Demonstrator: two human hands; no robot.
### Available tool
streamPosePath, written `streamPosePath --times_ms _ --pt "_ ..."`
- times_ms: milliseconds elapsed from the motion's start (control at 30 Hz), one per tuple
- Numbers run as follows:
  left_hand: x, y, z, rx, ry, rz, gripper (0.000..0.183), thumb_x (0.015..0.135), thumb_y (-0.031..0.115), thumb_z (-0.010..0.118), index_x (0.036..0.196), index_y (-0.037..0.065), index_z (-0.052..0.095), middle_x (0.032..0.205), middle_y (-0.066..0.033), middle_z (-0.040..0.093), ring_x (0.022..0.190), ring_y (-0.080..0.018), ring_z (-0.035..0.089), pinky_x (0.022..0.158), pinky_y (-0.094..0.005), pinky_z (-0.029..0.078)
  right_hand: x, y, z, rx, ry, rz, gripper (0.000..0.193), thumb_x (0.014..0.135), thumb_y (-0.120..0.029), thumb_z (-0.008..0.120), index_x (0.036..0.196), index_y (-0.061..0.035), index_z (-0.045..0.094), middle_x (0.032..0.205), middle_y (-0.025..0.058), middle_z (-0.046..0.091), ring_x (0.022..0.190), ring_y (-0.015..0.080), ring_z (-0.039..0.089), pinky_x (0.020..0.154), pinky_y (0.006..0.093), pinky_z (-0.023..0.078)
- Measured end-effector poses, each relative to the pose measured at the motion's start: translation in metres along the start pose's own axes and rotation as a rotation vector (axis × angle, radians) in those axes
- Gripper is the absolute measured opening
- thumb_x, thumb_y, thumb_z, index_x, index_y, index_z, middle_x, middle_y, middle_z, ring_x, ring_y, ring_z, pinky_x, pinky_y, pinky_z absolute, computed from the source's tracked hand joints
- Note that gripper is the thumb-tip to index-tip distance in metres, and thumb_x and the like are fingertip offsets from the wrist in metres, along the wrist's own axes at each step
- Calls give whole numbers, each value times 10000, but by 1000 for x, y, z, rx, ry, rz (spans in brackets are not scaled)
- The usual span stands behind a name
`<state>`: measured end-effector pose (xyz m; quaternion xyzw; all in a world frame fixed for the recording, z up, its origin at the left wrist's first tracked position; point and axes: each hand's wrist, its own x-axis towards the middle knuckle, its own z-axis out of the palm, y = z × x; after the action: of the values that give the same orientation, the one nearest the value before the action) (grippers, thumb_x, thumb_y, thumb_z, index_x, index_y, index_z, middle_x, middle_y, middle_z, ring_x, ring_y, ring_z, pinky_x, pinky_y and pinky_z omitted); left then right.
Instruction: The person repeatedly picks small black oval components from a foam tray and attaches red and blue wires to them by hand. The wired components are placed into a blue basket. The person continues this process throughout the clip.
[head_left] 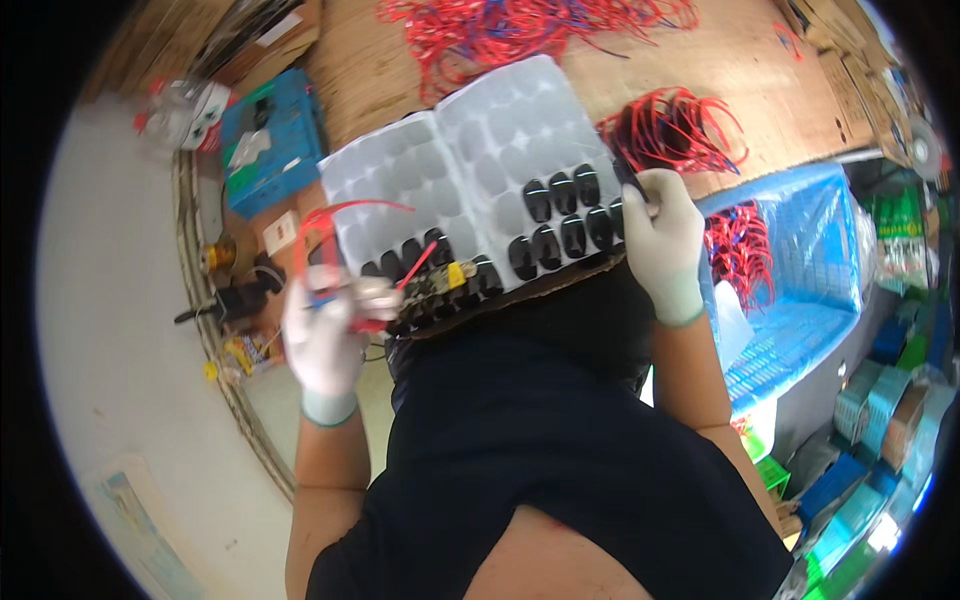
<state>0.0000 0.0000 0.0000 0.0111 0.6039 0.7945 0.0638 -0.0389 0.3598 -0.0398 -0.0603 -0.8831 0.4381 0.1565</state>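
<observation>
My left hand (328,335), in a white glove and smeared by motion, is closed around a red glasses frame (318,235) with some blue on it. It is held over the left front corner of a pale sheet (480,155) with rows of oval pockets. Shiny black lenses (573,236) fill the pockets nearest me; farther pockets hold none. At the sheet's right edge, my gloved right hand (662,235) is closed, thumb and fingers together. Something dark shows at its fingertips, too hidden to name. A camouflage-patterned piece with a yellow part (445,283) lies over the left lenses.
Red and blue frames (500,35) lie tangled on the wooden table (780,95). A bundle of red frames with dark lenses (668,130) is at right. Below it, a blue-lined basket (800,310) holds more. A blue box (270,145) stands left, near a bottle (190,115).
</observation>
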Motion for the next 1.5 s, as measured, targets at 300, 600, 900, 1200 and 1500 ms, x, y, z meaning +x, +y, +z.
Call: streamPosePath --times_ms 300,600,900,1200,1500 --pt "-12 13 77 816 -360 323 314 937 21 611 1215 -66 494 997 -187 676 815 -299 700 739 -361 556 -61 -109 22 533 -354 -104 298 868 23 691 1156 9 615 959 114 672 739 118 659 637 248 522" --pt "-17 34 67 351 -503 139 164 1005 117 607 1004 -41 651 823 -104 719 692 -151 708 647 -269 559 -34 -121 -1 985 -987 417 304 952 -173 550 1127 68 610 900 102 655 805 156 622 748 293 505" --pt "-25 35 62 378 -548 76 141 993 117 616 1035 -9 661 793 -80 713 667 -190 705 616 -303 552 -56 -90 11 1180 -1012 496 298 908 -219 635 968 72 651 762 84 625 666 154 568 615 295 452" --pt "-40 22 61 862 -409 596 131 895 148 712 856 87 602 655 -72 605 491 -288 568 442 -376 433 -67 -83 36 1312 -1128 621 250 910 -197 607 908 52 629 745 65 567 630 129 468 584 272 379" --pt "-34 31 56 519 -315 138 191 1019 161 585 909 12 632 657 -28 642 548 -123 627 527 -264 490 -67 -114 36 1211 -830 618 165 940 -126 612 863 18 633 732 49 587 636 109 520 606 262 421"
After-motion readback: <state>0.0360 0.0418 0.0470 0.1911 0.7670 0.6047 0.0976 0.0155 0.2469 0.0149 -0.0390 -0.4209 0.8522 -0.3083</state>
